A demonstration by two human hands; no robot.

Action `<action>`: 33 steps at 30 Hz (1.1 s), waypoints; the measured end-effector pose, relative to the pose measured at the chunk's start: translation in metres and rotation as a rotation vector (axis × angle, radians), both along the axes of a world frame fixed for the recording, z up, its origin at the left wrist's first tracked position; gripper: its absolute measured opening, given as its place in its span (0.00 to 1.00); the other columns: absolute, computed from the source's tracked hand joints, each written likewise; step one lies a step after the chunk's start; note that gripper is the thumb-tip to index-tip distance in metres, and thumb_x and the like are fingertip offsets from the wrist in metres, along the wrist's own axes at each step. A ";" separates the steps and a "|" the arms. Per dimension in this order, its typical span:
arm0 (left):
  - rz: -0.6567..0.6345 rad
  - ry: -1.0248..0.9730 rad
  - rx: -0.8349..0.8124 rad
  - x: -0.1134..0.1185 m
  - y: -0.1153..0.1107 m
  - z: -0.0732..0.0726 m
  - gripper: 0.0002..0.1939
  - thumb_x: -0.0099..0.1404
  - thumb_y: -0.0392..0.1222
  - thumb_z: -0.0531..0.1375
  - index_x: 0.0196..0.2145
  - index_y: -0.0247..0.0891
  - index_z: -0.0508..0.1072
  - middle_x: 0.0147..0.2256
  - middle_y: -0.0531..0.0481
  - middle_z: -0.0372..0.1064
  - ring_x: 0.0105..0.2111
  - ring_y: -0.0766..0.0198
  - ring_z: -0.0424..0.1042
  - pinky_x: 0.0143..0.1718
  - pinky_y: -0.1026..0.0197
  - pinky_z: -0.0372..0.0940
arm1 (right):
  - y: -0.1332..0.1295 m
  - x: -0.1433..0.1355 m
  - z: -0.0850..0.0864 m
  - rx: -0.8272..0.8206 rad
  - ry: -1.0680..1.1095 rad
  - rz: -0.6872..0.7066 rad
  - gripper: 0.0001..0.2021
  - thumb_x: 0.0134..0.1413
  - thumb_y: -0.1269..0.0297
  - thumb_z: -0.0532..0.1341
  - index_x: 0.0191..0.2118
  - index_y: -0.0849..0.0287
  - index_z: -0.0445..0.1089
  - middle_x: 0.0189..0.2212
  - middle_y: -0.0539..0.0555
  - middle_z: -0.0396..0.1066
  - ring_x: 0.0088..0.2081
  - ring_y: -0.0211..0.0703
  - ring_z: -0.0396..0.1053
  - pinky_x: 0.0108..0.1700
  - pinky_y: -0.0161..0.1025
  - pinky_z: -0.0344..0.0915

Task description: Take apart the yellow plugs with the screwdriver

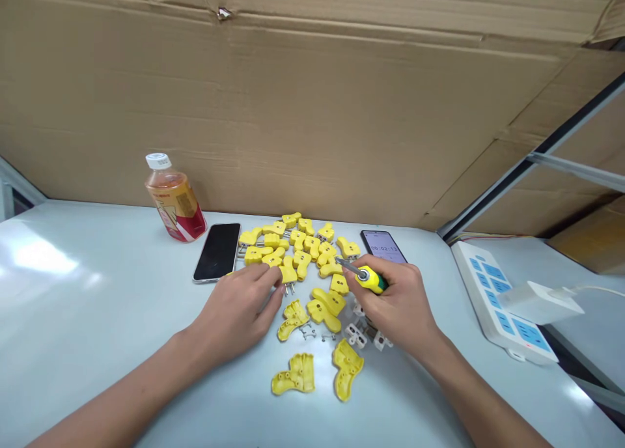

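Observation:
My right hand (393, 298) is wrapped round a yellow-and-green screwdriver (374, 280), its metal tip pointing left over the heap of yellow plug pieces (301, 259). At the heap's left edge, my left hand (247, 301) has its fingers closed on a yellow plug (288, 271) whose metal pins point down. Between the hands lie two yellow pieces (325, 309), a hollow yellow shell half (293, 319) and small screws (307, 333). Two more hollow halves (294, 374) (347, 368) rest nearer me. White plug inserts (356, 335) lie partly under my right hand.
A drink bottle (176, 204) and a dark phone (217, 252) stand and lie at the left. Behind my right hand is a phone showing a timer (383, 246). A white power strip (502, 301) with an adapter (540, 303) is at the right. Cardboard (293, 109) rises behind the table (97, 305).

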State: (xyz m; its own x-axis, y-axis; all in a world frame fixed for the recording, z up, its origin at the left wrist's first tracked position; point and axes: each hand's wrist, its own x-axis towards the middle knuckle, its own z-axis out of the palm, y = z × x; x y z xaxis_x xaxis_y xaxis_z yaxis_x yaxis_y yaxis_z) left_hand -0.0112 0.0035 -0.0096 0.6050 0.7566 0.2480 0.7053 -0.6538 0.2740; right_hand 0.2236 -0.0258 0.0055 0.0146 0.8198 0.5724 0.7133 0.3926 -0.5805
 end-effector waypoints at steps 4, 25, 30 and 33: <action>-0.046 0.090 0.157 0.003 0.005 0.004 0.16 0.74 0.40 0.47 0.39 0.36 0.74 0.35 0.39 0.74 0.37 0.49 0.69 0.35 0.52 0.63 | -0.001 0.001 0.002 -0.017 -0.002 -0.004 0.11 0.53 0.64 0.60 0.22 0.58 0.72 0.13 0.43 0.55 0.17 0.33 0.44 0.18 0.33 0.46; 0.080 -0.900 -0.664 0.014 0.026 0.032 0.14 0.70 0.51 0.54 0.46 0.39 0.69 0.35 0.48 0.69 0.34 0.58 0.67 0.38 0.56 0.65 | -0.012 0.004 0.013 -0.248 0.178 0.092 0.09 0.64 0.60 0.56 0.48 0.53 0.60 0.34 0.52 0.77 0.30 0.42 0.72 0.28 0.36 0.70; 0.200 -1.379 -1.103 0.019 0.022 0.029 0.10 0.66 0.45 0.54 0.35 0.37 0.70 0.25 0.52 0.63 0.21 0.65 0.62 0.23 0.63 0.58 | -0.016 0.005 0.018 -0.117 0.113 0.227 0.09 0.64 0.64 0.61 0.49 0.53 0.72 0.43 0.56 0.81 0.40 0.47 0.79 0.38 0.40 0.76; 0.230 -1.390 -1.196 0.021 0.019 0.026 0.09 0.63 0.44 0.54 0.34 0.37 0.69 0.25 0.51 0.65 0.17 0.67 0.58 0.19 0.65 0.52 | -0.017 0.002 0.017 -0.084 0.067 0.269 0.10 0.63 0.65 0.62 0.48 0.55 0.77 0.39 0.55 0.84 0.36 0.47 0.81 0.36 0.40 0.78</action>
